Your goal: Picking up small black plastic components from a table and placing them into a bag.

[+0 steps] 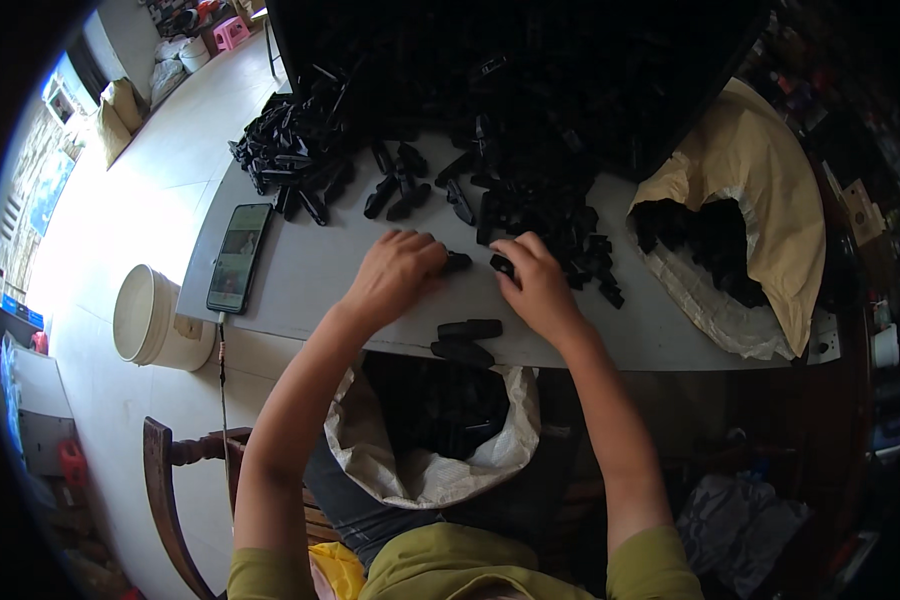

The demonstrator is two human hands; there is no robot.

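Note:
Over the grey table, my left hand [395,275] is closed around a long black plastic piece [457,261], whose end sticks out past the fingers. My right hand [536,282] pinches a small black plastic part [502,265] between thumb and fingers, a short way to the right. The two pieces are apart. Two more long black pieces [467,342] lie side by side at the table's near edge. Beyond my hands is a heap of small black parts [540,222]. Several long pieces [405,185] lie loose to its left, by a larger pile [288,145].
A white woven sack [435,490] holding black pieces stands open at my lap. On the right, a brown sack [785,200] of black parts lies on the table [300,290]. At the left edge rests a phone [238,258] with a cable; a bucket [150,315] stands beyond.

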